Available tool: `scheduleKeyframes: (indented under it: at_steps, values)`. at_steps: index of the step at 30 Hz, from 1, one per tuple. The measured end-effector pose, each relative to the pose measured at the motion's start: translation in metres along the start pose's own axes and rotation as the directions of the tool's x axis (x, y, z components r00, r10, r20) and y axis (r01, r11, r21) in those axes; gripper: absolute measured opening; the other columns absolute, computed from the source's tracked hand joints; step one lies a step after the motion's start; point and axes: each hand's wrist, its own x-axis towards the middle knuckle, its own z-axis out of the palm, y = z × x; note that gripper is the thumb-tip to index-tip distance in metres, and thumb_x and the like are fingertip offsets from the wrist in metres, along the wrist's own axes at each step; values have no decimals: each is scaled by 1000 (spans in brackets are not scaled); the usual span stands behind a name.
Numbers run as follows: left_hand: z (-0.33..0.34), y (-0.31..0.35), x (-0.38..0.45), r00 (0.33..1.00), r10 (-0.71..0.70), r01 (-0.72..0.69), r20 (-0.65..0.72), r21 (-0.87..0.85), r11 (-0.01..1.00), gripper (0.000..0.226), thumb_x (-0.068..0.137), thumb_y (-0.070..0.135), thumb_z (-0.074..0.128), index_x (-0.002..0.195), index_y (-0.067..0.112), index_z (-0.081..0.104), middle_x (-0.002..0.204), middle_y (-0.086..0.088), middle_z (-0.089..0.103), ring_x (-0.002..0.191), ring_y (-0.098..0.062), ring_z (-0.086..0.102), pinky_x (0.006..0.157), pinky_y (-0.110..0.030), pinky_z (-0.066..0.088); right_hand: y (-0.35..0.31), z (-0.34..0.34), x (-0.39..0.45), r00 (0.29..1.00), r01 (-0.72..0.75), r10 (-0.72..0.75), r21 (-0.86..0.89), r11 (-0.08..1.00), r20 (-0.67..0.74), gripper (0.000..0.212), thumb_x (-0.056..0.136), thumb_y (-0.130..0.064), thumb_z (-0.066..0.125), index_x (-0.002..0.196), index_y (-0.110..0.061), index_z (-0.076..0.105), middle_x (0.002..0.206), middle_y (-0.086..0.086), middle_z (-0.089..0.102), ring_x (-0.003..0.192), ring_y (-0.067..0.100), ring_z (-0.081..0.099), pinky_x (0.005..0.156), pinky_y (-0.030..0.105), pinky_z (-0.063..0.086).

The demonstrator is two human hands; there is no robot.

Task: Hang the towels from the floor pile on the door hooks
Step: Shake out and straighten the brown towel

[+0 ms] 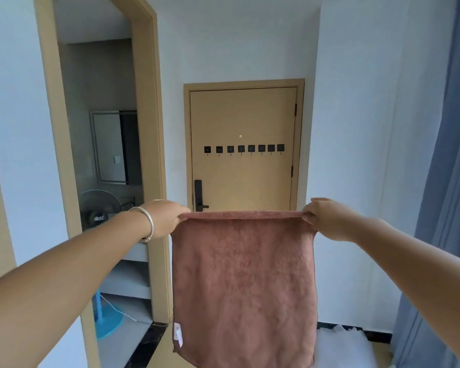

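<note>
A brown towel [243, 282] hangs spread out in front of me, held up by its top edge. My left hand [165, 217] pinches its upper left corner and my right hand [327, 217] pinches its upper right corner. A white label shows at the towel's lower left. Straight ahead stands a tan door [243, 123] with a row of several small black hooks [244, 149] across its middle; nothing hangs on them. The towel hides the door's lower part. A pale heap [340, 341], perhaps more towels, lies on the floor at the lower right.
A dark door handle with lock [199, 195] sits at the door's left edge. To the left an open doorway [104, 181] shows a fan [101, 208], a mirror and grey shelves. A blue curtain [446, 208] hangs along the right side.
</note>
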Motion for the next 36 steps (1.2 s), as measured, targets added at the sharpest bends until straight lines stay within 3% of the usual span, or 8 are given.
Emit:
scheduleKeyframes:
  at_steps: [3, 8, 11, 18, 22, 27, 36]
  values:
    - [-5, 2, 41, 999, -24, 24, -22, 1, 1000, 29, 100, 19, 32, 96, 15, 60, 92, -6, 65, 89, -27, 60, 80, -40, 49, 25, 1, 39, 999, 26, -26, 18, 999, -25, 35, 102, -35, 35, 99, -18, 64, 99, -2, 54, 98, 18, 55, 79, 31, 48]
    - [-9, 6, 102, 996, -65, 65, -68, -5, 998, 29, 99, 20, 32, 91, 17, 59, 88, -4, 65, 84, -25, 60, 77, -40, 48, 62, 1, 101, 993, 78, -73, 56, 995, -88, 33, 102, -33, 36, 73, -29, 51, 86, -7, 47, 78, 6, 47, 59, 20, 34]
    - [-1, 5, 128, 995, -81, 81, -57, 4, 997, 28, 100, 23, 33, 93, 20, 60, 89, -1, 66, 85, -23, 60, 79, -41, 50, 77, 11, 129, 992, 107, -102, 64, 992, -81, 38, 102, -32, 36, 65, -34, 43, 83, -9, 46, 76, 6, 47, 58, 21, 33]
    - [26, -8, 182, 993, -114, 114, 0, 34, 993, 31, 102, 31, 33, 103, 23, 63, 96, 3, 67, 89, -20, 60, 84, -40, 49, 91, 43, 183, 992, 125, -122, 93, 988, -41, 33, 102, -32, 35, 74, -29, 53, 87, -7, 48, 83, 13, 53, 71, 28, 46]
    - [43, -29, 211, 995, -104, 104, 1, -5, 995, 30, 103, 30, 34, 95, 22, 62, 91, 4, 65, 86, -19, 59, 81, -37, 48, 87, 55, 220, 992, 127, -127, 118, 985, -5, 34, 102, -31, 36, 73, -29, 53, 97, -4, 52, 100, 17, 53, 86, 34, 48]
    - [66, -73, 254, 995, -101, 101, -2, -33, 994, 30, 103, 27, 33, 97, 17, 61, 92, -2, 65, 86, -22, 59, 79, -36, 47, 73, 76, 279, 991, 130, -133, 102, 986, 30, 33, 103, -31, 34, 101, -21, 66, 111, -2, 57, 116, 21, 51, 95, 39, 46]
    - [82, -186, 343, 989, -124, 116, -78, -101, 988, 30, 103, 24, 32, 90, 13, 56, 78, -2, 56, 68, -16, 44, 66, -30, 37, 18, 94, 419, 993, 121, -120, 86, 989, -19, 33, 102, -33, 36, 109, -21, 66, 110, -4, 58, 100, 11, 52, 90, 37, 49]
